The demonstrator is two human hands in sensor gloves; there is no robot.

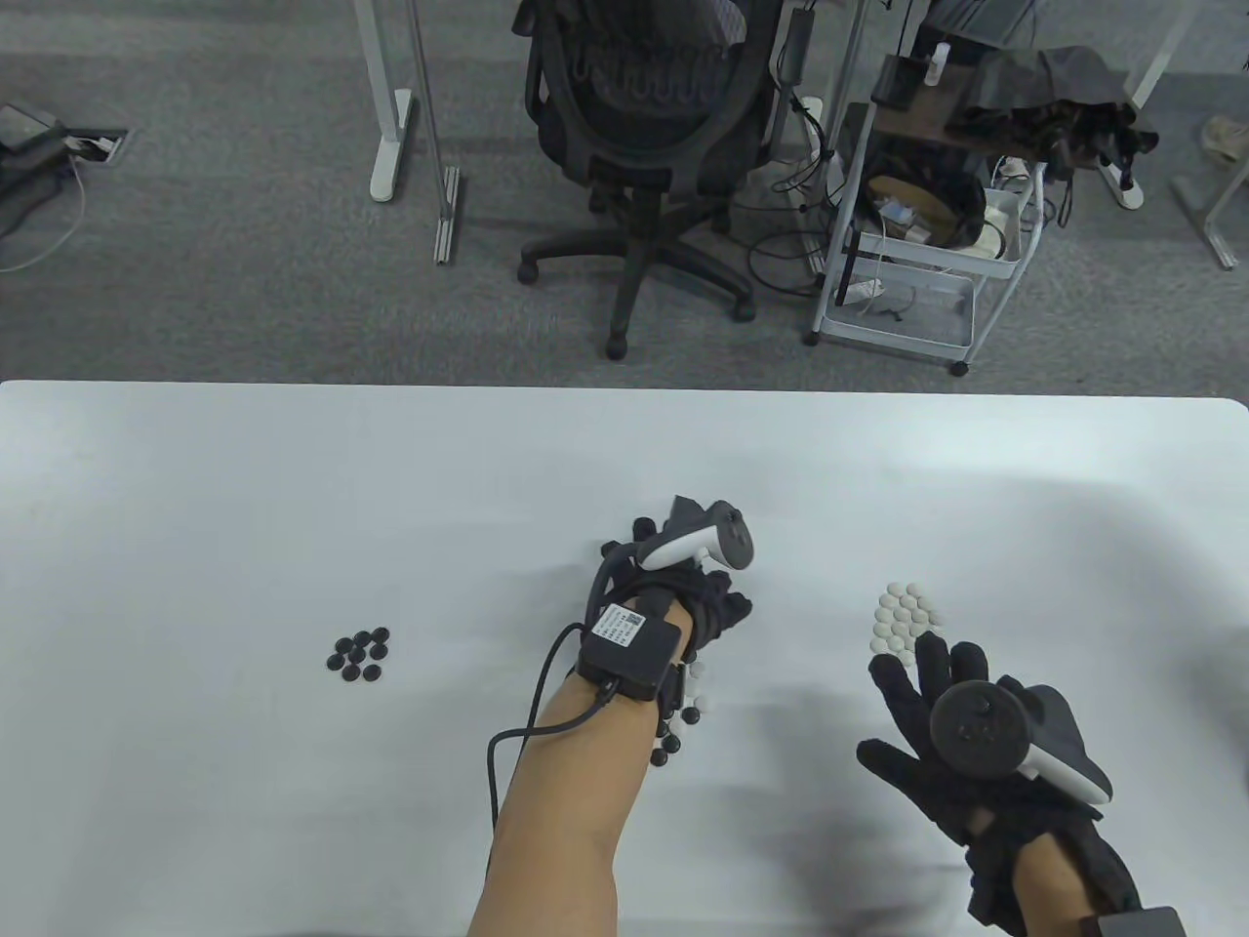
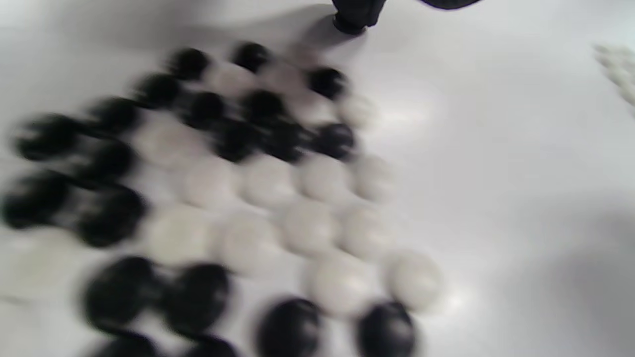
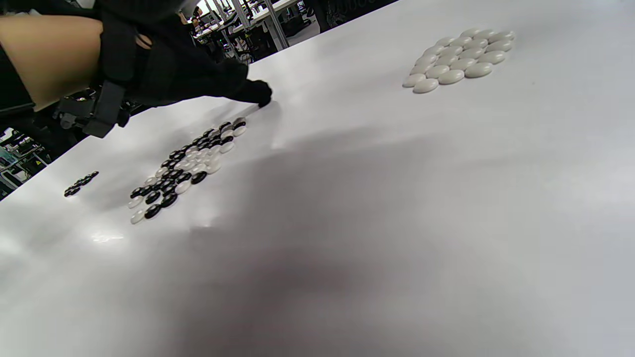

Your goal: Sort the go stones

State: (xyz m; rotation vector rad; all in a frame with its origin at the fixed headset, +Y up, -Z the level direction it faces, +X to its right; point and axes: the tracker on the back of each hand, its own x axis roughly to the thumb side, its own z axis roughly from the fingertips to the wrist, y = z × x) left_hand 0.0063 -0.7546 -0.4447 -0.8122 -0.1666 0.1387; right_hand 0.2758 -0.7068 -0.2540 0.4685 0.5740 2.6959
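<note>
A mixed pile of black and white Go stones (image 1: 683,711) (image 2: 268,183) (image 3: 191,166) lies at the table's middle, mostly hidden under my left wrist in the table view. My left hand (image 1: 730,603) reaches over and past it, a fingertip (image 3: 263,99) touching the bare table just beyond the pile; I see no stone in it. A group of black stones (image 1: 359,656) (image 3: 79,184) lies to the left. A tight cluster of white stones (image 1: 906,620) (image 3: 459,59) lies to the right. My right hand (image 1: 912,683) hovers just in front of that cluster, fingers spread, holding nothing.
The white table's far edge (image 1: 624,386) runs across the view. Beyond it stand an office chair (image 1: 654,117) and a white wire cart (image 1: 917,224) on grey carpet. A black cable (image 1: 527,722) loops from the box on my left wrist.
</note>
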